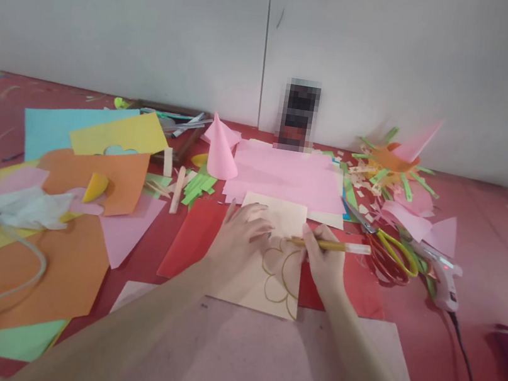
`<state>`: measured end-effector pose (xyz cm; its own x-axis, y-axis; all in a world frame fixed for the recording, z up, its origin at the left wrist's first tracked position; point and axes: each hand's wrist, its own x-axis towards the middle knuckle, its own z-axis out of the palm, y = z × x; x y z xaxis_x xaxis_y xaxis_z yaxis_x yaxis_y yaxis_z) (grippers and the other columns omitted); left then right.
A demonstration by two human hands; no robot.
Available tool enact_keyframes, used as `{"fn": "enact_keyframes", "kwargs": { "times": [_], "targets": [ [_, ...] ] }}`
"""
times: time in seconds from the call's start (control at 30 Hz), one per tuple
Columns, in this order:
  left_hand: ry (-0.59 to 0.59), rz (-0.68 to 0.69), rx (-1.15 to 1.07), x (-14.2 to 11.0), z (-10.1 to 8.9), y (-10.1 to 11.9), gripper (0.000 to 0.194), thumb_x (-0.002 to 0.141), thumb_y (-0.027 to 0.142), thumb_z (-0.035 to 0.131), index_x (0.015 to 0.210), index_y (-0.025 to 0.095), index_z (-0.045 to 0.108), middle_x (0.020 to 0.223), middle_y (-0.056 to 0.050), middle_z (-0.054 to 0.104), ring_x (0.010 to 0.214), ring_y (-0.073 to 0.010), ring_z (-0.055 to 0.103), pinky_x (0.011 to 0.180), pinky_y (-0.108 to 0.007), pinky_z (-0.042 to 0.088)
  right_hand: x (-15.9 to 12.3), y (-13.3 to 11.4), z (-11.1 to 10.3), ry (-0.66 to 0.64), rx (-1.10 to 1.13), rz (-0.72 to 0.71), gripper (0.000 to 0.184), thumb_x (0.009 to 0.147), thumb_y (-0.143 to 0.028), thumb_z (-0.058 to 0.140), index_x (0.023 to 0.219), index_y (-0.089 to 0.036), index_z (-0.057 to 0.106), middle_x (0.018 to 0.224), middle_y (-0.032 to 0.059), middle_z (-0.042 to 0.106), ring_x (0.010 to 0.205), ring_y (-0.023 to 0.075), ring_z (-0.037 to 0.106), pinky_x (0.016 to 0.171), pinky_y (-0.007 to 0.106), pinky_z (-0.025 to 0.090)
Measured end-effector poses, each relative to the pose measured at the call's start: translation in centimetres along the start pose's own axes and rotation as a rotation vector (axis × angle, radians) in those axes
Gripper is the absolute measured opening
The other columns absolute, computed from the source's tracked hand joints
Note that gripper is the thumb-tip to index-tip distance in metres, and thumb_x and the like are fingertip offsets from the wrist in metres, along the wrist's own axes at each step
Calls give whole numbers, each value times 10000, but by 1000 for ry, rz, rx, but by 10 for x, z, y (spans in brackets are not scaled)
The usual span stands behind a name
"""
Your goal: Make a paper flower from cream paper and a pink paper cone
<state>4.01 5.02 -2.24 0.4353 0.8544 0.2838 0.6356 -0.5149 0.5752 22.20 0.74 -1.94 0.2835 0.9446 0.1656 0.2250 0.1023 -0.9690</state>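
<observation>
Rests loosely spread fingers of left hand on cream paper; pinches pen between fingers of right hand; faces grey wall across red surface strewn with scraps.

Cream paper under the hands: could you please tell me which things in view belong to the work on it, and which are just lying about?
In use:
- cream paper, with curved lines
- yellow pen, in the right hand
- left hand, resting on the paper

Apparently just lying about:
- scissors
- glue gun
- pink cone
- blue sheet
</observation>
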Motion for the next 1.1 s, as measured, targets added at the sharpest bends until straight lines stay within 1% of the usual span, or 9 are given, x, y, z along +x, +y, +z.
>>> {"fn": "enact_keyframes", "kwargs": {
  "times": [0.07,0.2,0.33,0.47,0.6,0.77,0.93,1.0,1.1],
  "targets": [
    [-28,12,-43,-1,3,-1,158,837,233,519,925,274,644,1228,-12,526,1154,-190,479,1095,-479,194,3,4,2,-52,1,25,346,828,-377,548,564,-222,388,362,-82,438,333,90,415,406,222,342],
    [-47,-4,-140,0,4,-5,158,845,221,509,922,257,643,1208,-43,536,1164,-191,478,1071,-458,251,6,8,3,-97,-3,84,332,822,-389,549,574,-224,400,373,-71,482,330,103,449,394,224,351],
    [-75,0,-102,1,1,-5,149,842,211,522,934,241,635,1206,-51,543,1176,-197,468,1072,-468,231,5,8,2,-158,-21,118,319,824,-383,545,579,-220,422,389,-54,528,347,112,487,402,219,363],
    [-88,5,-66,2,-1,-3,145,841,215,529,940,238,633,1207,-46,546,1176,-190,465,1076,-453,215,3,9,2,-194,-32,145,316,823,-384,549,582,-217,432,380,-54,528,349,112,490,410,214,367],
    [-88,-4,-40,1,1,-4,142,844,227,527,938,245,632,1204,-36,551,1181,-187,459,1082,-452,190,2,6,4,-178,-70,128,324,830,-388,537,579,-216,425,400,-52,539,364,110,498,424,214,376],
    [-92,12,-39,1,2,-5,163,847,196,509,957,234,623,1206,-37,549,1187,-178,451,1068,-425,233,1,1,6,-97,-154,83,307,835,-357,518,573,-215,441,443,-44,552,414,117,527,448,221,388],
    [-91,2,-49,1,2,-5,165,844,187,508,952,230,625,1207,-45,548,1193,-186,450,1075,-433,232,2,3,6,-139,-104,147,297,829,-363,516,582,-218,435,417,-50,538,388,119,519,430,218,392],
    [-82,7,-59,1,3,-6,159,842,197,516,956,233,622,1210,-46,545,1199,-185,444,1070,-429,244,2,3,6,-124,-143,120,295,828,-357,516,581,-217,437,429,-49,539,404,117,519,444,217,392],
    [-72,21,-59,1,5,-7,156,844,200,514,955,227,620,1206,-46,548,1196,-178,442,1060,-413,266,1,2,6,-62,-230,56,302,831,-337,513,569,-216,421,434,-53,521,420,110,505,464,215,385]
  ]
}}
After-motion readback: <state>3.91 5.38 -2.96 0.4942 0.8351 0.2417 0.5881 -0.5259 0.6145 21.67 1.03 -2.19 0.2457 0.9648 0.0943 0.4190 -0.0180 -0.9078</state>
